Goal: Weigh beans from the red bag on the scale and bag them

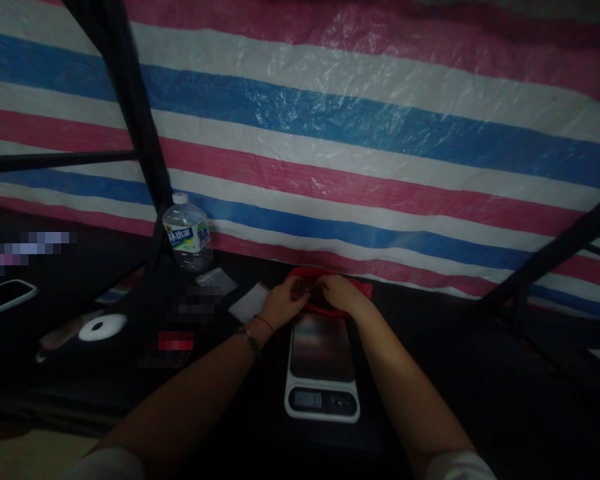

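Note:
A red plastic bag (365,289) lies spread at the far end of a white digital kitchen scale (323,400), its mouth toward me. Small dark brown pieces (303,287), too dim to name, show inside the bag. My left hand (282,301) reaches in from the left, its fingers curled closed on some of the pieces. From the right my right hand (344,293) bends down into the bag; its fingers are drawn together among the pieces, and whatever they grip is hidden. The scale's steel plate (323,350) is bare at the near side, and its display is unreadable.
Left of the bag lie a white packet (249,303) and a clear plastic bag (217,283). A large clear bottle (187,237) stands behind them. Further left are a white round object (103,327) and a phone (5,298). Striped sheeting (355,147) closes off the back.

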The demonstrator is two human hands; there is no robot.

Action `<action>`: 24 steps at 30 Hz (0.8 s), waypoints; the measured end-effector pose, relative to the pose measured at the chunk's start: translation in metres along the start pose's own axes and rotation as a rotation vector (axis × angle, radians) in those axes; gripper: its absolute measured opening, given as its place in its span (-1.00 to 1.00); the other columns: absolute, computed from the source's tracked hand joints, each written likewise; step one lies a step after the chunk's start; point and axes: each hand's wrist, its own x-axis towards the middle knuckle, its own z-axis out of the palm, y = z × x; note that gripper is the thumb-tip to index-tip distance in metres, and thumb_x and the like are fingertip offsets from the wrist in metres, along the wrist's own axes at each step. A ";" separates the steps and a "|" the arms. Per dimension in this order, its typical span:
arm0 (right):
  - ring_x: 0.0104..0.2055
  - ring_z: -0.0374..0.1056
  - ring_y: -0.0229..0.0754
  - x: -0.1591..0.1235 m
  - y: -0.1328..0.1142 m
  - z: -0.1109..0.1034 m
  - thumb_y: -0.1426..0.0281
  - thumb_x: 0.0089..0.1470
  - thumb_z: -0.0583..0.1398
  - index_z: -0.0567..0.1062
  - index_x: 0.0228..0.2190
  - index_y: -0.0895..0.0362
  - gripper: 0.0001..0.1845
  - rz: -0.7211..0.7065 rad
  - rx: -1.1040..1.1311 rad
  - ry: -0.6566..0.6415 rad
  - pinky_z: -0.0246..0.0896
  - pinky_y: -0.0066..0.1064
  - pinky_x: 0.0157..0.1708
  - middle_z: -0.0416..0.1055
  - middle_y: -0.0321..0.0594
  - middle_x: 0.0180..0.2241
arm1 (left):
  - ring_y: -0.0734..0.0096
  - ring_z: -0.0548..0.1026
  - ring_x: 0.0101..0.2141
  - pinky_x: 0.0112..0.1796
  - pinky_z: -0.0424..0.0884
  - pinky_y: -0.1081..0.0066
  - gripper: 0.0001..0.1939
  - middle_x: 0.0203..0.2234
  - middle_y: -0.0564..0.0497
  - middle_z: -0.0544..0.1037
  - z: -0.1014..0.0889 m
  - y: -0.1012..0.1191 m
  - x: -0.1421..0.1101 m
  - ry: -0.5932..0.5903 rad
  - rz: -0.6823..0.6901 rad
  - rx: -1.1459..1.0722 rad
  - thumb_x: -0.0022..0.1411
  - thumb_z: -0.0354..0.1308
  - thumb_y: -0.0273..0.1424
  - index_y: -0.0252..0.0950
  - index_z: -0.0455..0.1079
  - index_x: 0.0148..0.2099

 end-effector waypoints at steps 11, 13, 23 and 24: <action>-0.04 0.39 -0.10 0.008 0.010 0.026 0.47 0.06 0.13 0.53 -0.11 0.18 -0.66 -0.095 -0.053 -0.130 0.18 -0.39 -0.03 0.48 -0.04 -0.09 | 0.28 0.54 -0.18 -0.18 0.42 0.40 -0.59 -0.17 0.00 0.57 0.000 -0.001 0.000 0.021 0.012 0.012 0.16 0.14 -0.22 -0.17 0.28 0.06; -0.06 0.40 -0.10 0.007 0.009 0.022 0.48 0.06 0.13 0.54 -0.14 0.18 -0.68 -0.095 -0.077 -0.139 0.19 -0.40 -0.04 0.50 -0.05 -0.12 | 0.27 0.54 -0.18 -0.18 0.42 0.40 -0.58 -0.18 -0.01 0.57 0.000 -0.002 0.000 0.005 0.009 0.025 0.15 0.15 -0.21 -0.17 0.29 0.06; -0.11 0.43 -0.10 0.004 0.006 0.019 0.48 0.02 0.16 0.57 -0.21 0.17 -0.72 -0.034 -0.131 -0.127 0.22 -0.43 -0.13 0.52 -0.05 -0.15 | 0.31 0.52 -0.17 -0.15 0.40 0.42 -0.68 -0.17 0.02 0.57 -0.001 0.001 0.000 -0.026 0.068 0.023 0.13 0.17 -0.25 -0.19 0.41 -0.05; -0.13 0.44 -0.09 0.004 0.007 0.020 0.47 0.01 0.17 0.56 -0.20 0.17 -0.72 -0.042 -0.128 -0.124 0.23 -0.42 -0.15 0.52 -0.04 -0.16 | 0.31 0.52 -0.17 -0.15 0.40 0.41 -0.68 -0.17 0.01 0.57 -0.001 0.001 0.000 -0.030 0.069 0.026 0.12 0.17 -0.25 -0.20 0.42 -0.06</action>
